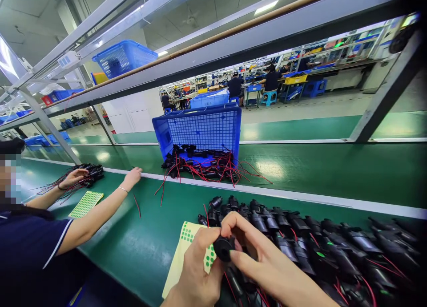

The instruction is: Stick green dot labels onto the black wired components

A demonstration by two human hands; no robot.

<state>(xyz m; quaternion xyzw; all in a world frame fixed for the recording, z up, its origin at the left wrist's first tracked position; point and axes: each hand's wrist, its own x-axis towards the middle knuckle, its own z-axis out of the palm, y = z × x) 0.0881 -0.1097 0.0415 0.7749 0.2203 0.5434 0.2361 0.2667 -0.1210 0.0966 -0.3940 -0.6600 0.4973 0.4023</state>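
Observation:
Between my two hands, over the near edge of the bench, is a black cylindrical pump-like part (224, 248), its round end facing me. My left hand (200, 264) grips its left side with thumb and fingers. From the right, my right hand (255, 251) closes on the same part, thumb at the round end. A pale sheet of green round stickers (178, 253) lies under and beside my left hand. Rows of similar black parts (287, 227) with red wires cover the bench to the right, and a few carry a green dot (320, 254).
A blue crate (200, 124) tipped on its side holds more black parts, wires spilling out. At left, a co-worker's hand (132, 178) reaches over the green bench (113, 236), near another pile (91, 173) and sticker sheet (87, 203). A metal shelf rail (207, 60) crosses overhead.

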